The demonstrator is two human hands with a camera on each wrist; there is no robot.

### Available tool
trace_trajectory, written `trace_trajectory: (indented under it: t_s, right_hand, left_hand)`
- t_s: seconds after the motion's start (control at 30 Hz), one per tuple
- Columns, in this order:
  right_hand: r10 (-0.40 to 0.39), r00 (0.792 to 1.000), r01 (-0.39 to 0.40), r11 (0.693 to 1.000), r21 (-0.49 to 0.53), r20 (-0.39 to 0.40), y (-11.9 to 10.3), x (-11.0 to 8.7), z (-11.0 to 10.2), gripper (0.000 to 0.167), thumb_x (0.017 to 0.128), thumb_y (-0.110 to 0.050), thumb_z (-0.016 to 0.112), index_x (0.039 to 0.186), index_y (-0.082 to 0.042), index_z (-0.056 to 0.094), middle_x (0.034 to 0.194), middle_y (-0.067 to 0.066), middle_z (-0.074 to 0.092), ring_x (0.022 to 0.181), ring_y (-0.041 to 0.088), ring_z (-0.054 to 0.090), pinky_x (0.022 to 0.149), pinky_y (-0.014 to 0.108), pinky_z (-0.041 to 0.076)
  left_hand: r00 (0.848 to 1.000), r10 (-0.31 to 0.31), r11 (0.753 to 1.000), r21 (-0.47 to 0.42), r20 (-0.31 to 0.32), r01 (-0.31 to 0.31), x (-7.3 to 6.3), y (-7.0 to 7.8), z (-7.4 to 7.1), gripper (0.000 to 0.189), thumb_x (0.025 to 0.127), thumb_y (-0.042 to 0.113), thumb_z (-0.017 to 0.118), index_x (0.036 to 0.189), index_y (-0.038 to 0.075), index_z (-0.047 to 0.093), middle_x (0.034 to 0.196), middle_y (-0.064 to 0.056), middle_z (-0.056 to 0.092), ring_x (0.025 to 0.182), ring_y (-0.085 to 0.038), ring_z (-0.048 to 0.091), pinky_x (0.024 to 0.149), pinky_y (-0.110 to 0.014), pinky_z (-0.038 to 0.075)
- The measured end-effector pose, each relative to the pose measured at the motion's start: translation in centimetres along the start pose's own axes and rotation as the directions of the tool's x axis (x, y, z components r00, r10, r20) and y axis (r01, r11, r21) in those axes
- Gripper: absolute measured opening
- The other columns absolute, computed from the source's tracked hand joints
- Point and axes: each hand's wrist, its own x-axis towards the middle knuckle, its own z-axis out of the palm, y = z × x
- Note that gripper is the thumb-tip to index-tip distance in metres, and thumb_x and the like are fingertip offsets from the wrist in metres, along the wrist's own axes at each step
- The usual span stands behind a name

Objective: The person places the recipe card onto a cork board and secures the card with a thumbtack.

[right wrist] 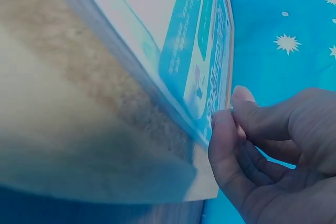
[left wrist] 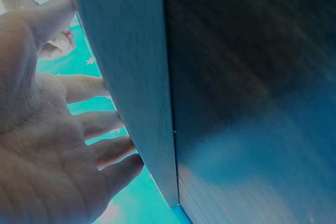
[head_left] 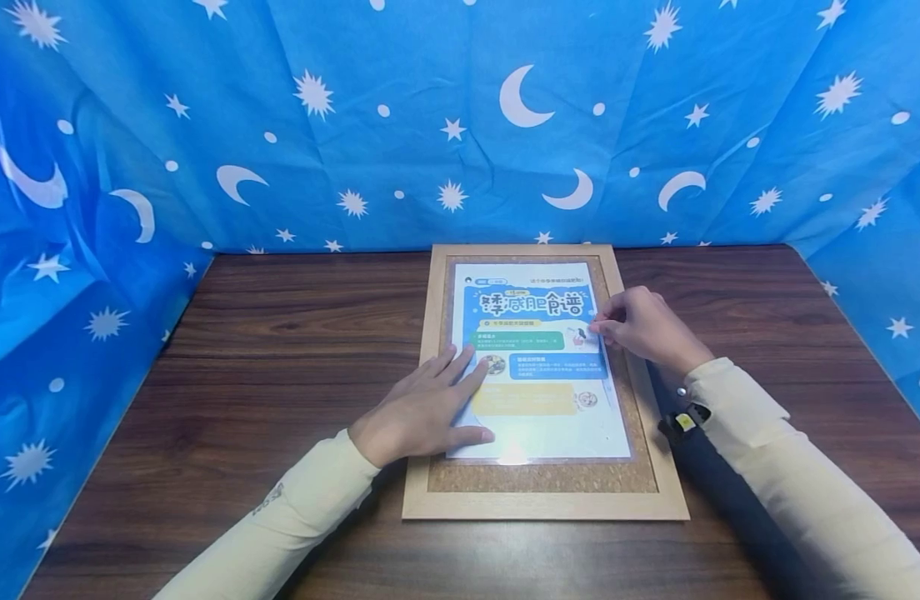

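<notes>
A printed sheet (head_left: 535, 433) in a glossy clear cover lies on a cork board (head_left: 542, 479) with a pale wooden frame (head_left: 546, 507). My left hand (head_left: 430, 408) rests on the sheet's left side, fingers spread and thumb near the lower left. In the left wrist view that hand (left wrist: 58, 135) shows its palm, fingers stretched toward the frame's edge (left wrist: 126, 77). At the sheet's right edge, near its upper part, my right hand (head_left: 643, 329) pinches a tiny shiny pin (right wrist: 231, 109) between thumb and index finger. The fingertips mostly hide it.
The board stands on a dark wood-grain table (head_left: 295, 333), its far edge close to the back. A blue cloth (head_left: 415, 108) with white moons and stars hangs behind and along both sides. A dark wrist strap (head_left: 683, 421) sits below my right sleeve.
</notes>
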Motion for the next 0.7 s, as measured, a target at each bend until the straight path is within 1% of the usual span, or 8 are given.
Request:
trace_trajectory:
  t_s: [0.17,0.3,0.4,0.63,0.7]
  right_hand:
    - [0.000,1.000,0.000,1.000,-0.011,0.008,-0.3,1.1,0.2,0.019,0.098,-0.015,0.069,0.098,0.003,0.075,0.088,0.014,0.069,0.072,0.022,0.061,0.059,0.029,0.049]
    - [0.021,1.000,-0.021,1.000,-0.011,0.004,-0.3,2.1,0.3,0.024,0.099,-0.022,0.069,0.094,0.002,0.074,0.083,0.012,0.067,0.069,0.021,0.060,0.054,0.028,0.045]
    - [0.043,0.999,-0.043,0.999,-0.008,-0.001,-0.4,2.8,0.4,0.027,0.099,-0.025,0.068,0.092,0.000,0.073,0.080,0.012,0.066,0.068,0.022,0.060,0.053,0.028,0.042]
    - [0.054,0.998,-0.054,0.999,0.005,-0.010,0.0,4.5,0.4,0.024,0.100,-0.021,0.064,0.091,0.001,0.069,0.079,0.010,0.065,0.071,0.022,0.059,0.060,0.030,0.045]
    - [0.063,0.998,-0.062,0.998,0.012,-0.021,0.1,5.0,0.2,0.022,0.099,-0.020,0.063,0.091,0.001,0.069,0.077,0.010,0.065,0.070,0.022,0.060,0.060,0.030,0.045]
  left_hand:
    - [1.000,-0.004,1.000,0.003,-0.006,0.004,0.0,0.1,0.0,0.091,0.093,0.065,0.059,0.163,0.017,0.023,0.169,-0.009,0.008,0.155,-0.032,0.001,0.124,-0.051,0.011]
    - [1.000,-0.005,1.000,0.005,-0.006,0.005,0.0,0.1,0.0,0.091,0.093,0.065,0.059,0.163,0.018,0.023,0.169,-0.009,0.009,0.155,-0.031,0.001,0.124,-0.050,0.011]
    - [1.000,-0.001,1.000,0.010,-0.005,0.001,-0.1,0.0,0.0,0.091,0.094,0.065,0.058,0.163,0.017,0.022,0.169,-0.009,0.009,0.155,-0.031,0.001,0.124,-0.049,0.010]
    - [1.000,-0.002,1.000,0.010,-0.007,0.002,-0.1,0.0,0.0,0.092,0.093,0.065,0.058,0.163,0.017,0.022,0.169,-0.009,0.008,0.155,-0.031,0.001,0.124,-0.050,0.011]
    - [1.000,-0.001,1.000,0.012,-0.007,0.001,-0.1,0.0,0.0,0.092,0.093,0.066,0.058,0.163,0.017,0.022,0.169,-0.009,0.008,0.155,-0.031,0.001,0.124,-0.050,0.011]
